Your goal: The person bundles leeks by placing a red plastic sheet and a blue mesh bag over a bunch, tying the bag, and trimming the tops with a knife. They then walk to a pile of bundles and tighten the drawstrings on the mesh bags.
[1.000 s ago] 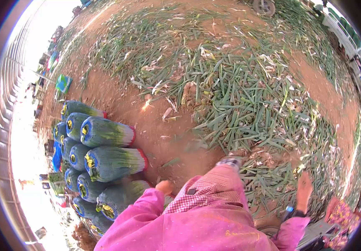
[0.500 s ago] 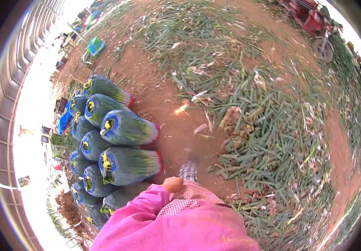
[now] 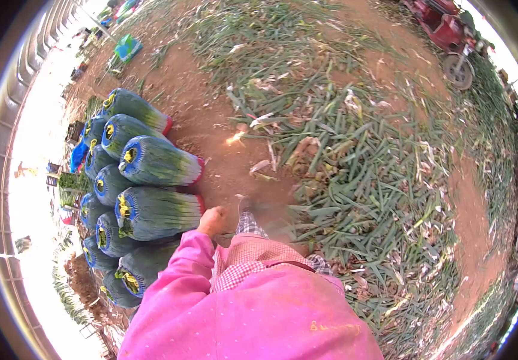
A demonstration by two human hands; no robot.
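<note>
My left hand (image 3: 213, 221) hangs in front of my body at the end of a pink sleeve (image 3: 188, 255). Its fingers are curled closed, and nothing shows in them. Just left of it is the red end of a full sack of green onions (image 3: 162, 211), whose blue gathered mouth is tied with yellow. Several more such sacks (image 3: 158, 161) are packed beside and behind it. My right hand is out of view. Below, a foot in a dark shoe (image 3: 244, 203) and a checked trouser leg (image 3: 249, 225) show past the checked apron (image 3: 265, 251).
Loose green onion leaves (image 3: 361, 180) cover the ground to the right. A bare dirt strip (image 3: 217, 162) runs between them and the sacks. A red motor tricycle (image 3: 445, 30) stands at the far upper right, and a green-blue bag (image 3: 128, 48) lies at the upper left.
My view has moved forward, so the sacks sit lower and further left. My left hand has swung forward and left, away from the apron. One foot now shows more clearly in front.
</note>
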